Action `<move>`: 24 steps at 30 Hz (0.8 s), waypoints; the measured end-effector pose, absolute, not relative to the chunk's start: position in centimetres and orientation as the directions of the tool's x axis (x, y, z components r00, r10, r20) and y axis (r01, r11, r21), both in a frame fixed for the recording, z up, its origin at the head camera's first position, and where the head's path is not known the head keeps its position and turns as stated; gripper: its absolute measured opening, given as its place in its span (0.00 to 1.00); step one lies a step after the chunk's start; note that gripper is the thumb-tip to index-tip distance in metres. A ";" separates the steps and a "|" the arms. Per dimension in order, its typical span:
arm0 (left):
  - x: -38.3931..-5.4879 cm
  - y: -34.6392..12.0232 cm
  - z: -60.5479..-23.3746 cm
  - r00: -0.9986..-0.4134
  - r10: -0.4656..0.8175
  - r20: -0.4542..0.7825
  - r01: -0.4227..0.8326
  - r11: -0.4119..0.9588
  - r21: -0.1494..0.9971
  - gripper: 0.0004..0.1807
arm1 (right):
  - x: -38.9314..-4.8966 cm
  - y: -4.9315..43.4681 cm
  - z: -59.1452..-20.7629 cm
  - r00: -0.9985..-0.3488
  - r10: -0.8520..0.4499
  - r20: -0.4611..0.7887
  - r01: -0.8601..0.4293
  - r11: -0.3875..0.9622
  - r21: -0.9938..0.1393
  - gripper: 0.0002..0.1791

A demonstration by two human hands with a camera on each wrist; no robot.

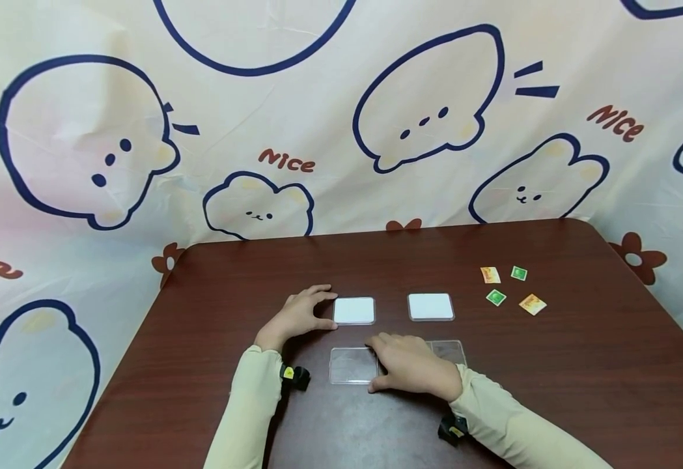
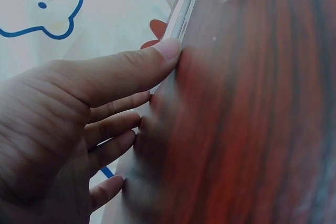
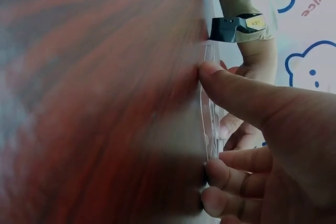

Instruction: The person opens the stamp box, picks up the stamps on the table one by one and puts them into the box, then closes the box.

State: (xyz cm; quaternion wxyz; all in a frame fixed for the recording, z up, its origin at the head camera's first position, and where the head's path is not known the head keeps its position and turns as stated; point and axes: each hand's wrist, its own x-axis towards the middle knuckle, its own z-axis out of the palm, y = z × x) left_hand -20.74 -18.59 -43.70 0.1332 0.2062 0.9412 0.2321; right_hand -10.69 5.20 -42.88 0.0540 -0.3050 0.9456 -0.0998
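At the left end of a flat clear case with a white insert [image 1: 354, 311], my left hand [image 1: 299, 317] has its thumb and index finger at the near and far corners. The left wrist view shows the left thumb [image 2: 169, 50] against the case's edge. My right hand [image 1: 414, 365] spans the right end of a clear plastic lid [image 1: 351, 366], thumb on the near side and fingers on the far side. Behind that hand, a second clear plastic piece [image 1: 449, 350] is partly hidden. Another white-filled case [image 1: 431, 307] lies to the right, untouched.
Two small orange-and-white squares [image 1: 490, 275] [image 1: 532, 304] and two small green squares [image 1: 519, 273] [image 1: 496, 298] lie on the right of the brown table [image 1: 587, 378]. A patterned cloth [image 1: 335, 130] hangs behind the table.
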 end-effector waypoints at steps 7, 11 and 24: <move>-20.7 -18.6 -43.8 -0.881 0.449 -0.152 0.328 0.808 0.489 0.37 | -10.6 5.6 -42.9 -0.795 -0.605 -0.049 -0.579 0.780 -0.238 0.41; -20.8 -18.6 -43.9 -0.878 0.452 -0.156 0.329 0.809 0.488 0.37 | -10.5 6.0 -42.8 -0.788 -0.614 -0.040 -0.585 0.767 -0.263 0.39; -19.8 -17.9 -42.3 -0.922 0.376 -0.095 0.292 0.835 0.467 0.29 | -11.1 10.4 -41.2 -0.865 -0.500 0.040 -0.477 0.793 -0.379 0.25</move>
